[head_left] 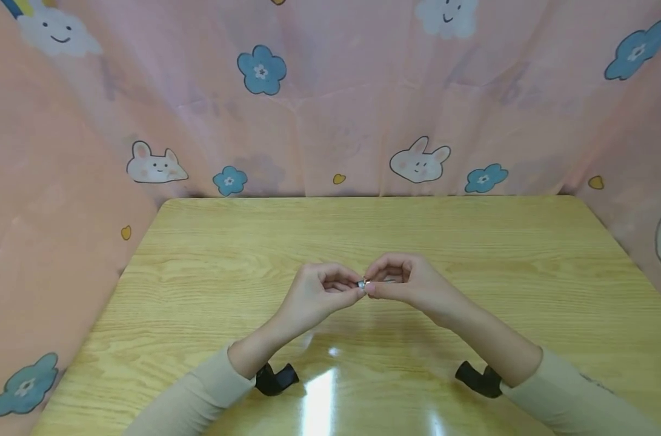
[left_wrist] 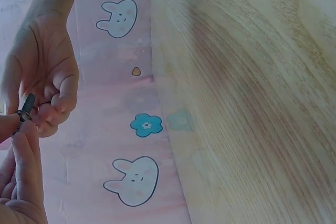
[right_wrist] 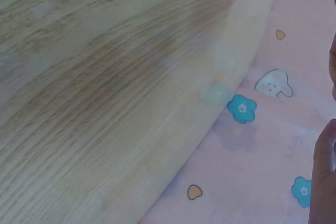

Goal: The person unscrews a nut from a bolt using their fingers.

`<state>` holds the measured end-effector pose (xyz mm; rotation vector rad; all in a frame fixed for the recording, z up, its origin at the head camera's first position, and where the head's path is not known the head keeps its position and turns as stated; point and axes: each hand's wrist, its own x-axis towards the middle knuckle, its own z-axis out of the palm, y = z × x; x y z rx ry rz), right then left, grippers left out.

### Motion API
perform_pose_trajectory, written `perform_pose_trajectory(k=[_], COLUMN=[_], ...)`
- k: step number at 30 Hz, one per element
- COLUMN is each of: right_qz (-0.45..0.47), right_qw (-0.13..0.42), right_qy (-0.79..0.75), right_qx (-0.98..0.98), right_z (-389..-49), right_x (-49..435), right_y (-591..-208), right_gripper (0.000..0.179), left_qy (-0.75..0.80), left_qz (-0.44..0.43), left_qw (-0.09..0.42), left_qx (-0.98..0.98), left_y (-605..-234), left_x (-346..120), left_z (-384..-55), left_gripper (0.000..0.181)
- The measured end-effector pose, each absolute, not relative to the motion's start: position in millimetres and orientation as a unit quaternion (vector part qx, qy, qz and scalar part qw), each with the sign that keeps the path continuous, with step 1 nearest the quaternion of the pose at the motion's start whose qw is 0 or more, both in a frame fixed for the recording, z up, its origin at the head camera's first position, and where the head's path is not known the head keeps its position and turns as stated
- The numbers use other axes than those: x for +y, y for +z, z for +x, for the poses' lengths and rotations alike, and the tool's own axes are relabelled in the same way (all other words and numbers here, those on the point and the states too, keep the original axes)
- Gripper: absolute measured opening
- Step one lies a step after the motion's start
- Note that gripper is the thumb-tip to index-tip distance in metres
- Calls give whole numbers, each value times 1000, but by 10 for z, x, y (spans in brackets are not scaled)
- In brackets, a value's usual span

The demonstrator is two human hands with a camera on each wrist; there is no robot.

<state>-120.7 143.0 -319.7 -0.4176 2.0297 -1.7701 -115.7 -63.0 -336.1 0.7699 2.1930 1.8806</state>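
Observation:
My left hand (head_left: 326,290) and right hand (head_left: 412,284) meet above the middle of the table in the head view. Between their fingertips is a small metal piece (head_left: 362,284), silvery with a coppery glint. Both hands pinch it with thumb and forefinger. In the left wrist view, the piece shows a dark narrow shaft (left_wrist: 30,101) and a ring-like collar (left_wrist: 23,115); fingers hide the rest, so its kind is unclear. The right palm (left_wrist: 47,61) faces that camera, its other fingers loosely curled. Only parts of hands (right_wrist: 324,177) appear at the edge of the right wrist view.
Below the hands lies a light wood-grain table (head_left: 226,242), with glare near its front. A pink curtain (head_left: 330,121) printed with rabbits, flowers and clouds surrounds its back and sides. Black devices (head_left: 275,380) sit at both wrists, beside the beige sleeves (head_left: 199,387).

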Motion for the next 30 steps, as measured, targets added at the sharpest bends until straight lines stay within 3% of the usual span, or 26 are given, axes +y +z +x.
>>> perform_pose_trajectory(k=[5,30], right_qz=[-144,-131], right_qw=[202,210], right_qy=[-637,-647], right_qx=[730,721], right_z=[-1207,-1216], right_x=[1426,1436], right_y=[-3185,-3169], right_gripper=[33,24], left_qy=[630,630], left_qz=[250,251], left_qw=[77,81], left_qx=[731,730], left_y=[-3348,-3335], left_x=[-644,-642], left_z=[-1143,-1158], left_gripper=[12,14])
